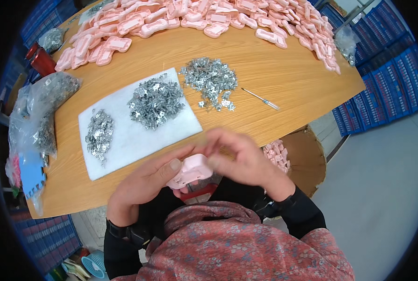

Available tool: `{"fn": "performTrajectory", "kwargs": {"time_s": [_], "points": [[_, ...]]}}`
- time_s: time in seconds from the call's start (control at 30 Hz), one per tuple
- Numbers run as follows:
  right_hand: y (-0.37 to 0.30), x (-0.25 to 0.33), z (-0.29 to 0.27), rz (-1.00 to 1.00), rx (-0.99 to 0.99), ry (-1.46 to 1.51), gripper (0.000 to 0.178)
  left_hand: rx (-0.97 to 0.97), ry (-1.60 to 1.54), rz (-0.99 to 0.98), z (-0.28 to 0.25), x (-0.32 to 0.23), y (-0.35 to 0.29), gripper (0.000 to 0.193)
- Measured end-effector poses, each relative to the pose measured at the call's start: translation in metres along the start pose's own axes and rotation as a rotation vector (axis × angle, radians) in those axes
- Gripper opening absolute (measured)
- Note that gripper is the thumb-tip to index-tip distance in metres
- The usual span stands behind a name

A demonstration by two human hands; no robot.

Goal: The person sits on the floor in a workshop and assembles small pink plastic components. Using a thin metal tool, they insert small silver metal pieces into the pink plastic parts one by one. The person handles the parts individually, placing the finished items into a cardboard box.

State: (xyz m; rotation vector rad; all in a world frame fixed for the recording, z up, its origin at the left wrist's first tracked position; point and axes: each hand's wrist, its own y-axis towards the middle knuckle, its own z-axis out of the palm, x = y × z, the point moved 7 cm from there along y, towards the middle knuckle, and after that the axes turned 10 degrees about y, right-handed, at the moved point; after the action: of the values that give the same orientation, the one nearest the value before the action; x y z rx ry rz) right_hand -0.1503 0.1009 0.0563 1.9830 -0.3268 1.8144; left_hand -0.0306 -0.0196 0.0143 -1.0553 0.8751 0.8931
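Left hand [141, 182] gripping pink casing [194, 169] just off near edge of counter [293, 79]; right hand [237, 157] showing blurred beside casing, cannot tell if grasping. Bracing casing firmly probably helping right fingers' accuracy.

Right hand [239, 158] motion-blurred, fingers [219, 136] smeared; can't tell if they grip the pink casing [195, 167]. Left hand [148, 179] partly hidden under that casing. Metal pieces [156, 104] too small to tell singly. Pink shell pile [185, 14] cut off at top edge. Carton [309, 161] partly hidden by table [274, 65].
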Motion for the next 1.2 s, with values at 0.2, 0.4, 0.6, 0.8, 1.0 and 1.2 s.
{"fn": "performTrajectory", "kwargs": {"time_s": [0.2, 0.4, 0.6, 0.8, 1.0, 1.2], "points": [[0.014, -0.030, -0.105, 0.049, -0.437, -0.530, 0.016, -0.010, -0.318, 0.069, 0.004, 0.014, 0.001, 0.060], [0.033, -0.044, -0.105, 0.022, -0.349, -0.638, 0.012, -0.038, -0.459, 0.121, -0.001, 0.021, 0.006, 0.062], [0.024, -0.051, -0.115, 0.106, -0.461, -0.385, 0.013, -0.180, -0.469, 0.169, -0.004, 0.009, 0.012, 0.058], [0.021, -0.013, -0.064, -0.108, -0.273, -0.466, 0.016, -0.429, -0.416, 0.162, -0.011, -0.004, 0.037, 0.059], [0.023, 0.015, -0.013, -0.216, -0.032, -0.516, 0.019, -0.426, -0.382, 0.228, -0.012, -0.011, 0.051, 0.057], [0.025, 0.016, -0.002, -0.223, -0.010, -0.501, 0.021, -0.468, -0.384, 0.235, -0.015, -0.002, 0.046, 0.054]]}}
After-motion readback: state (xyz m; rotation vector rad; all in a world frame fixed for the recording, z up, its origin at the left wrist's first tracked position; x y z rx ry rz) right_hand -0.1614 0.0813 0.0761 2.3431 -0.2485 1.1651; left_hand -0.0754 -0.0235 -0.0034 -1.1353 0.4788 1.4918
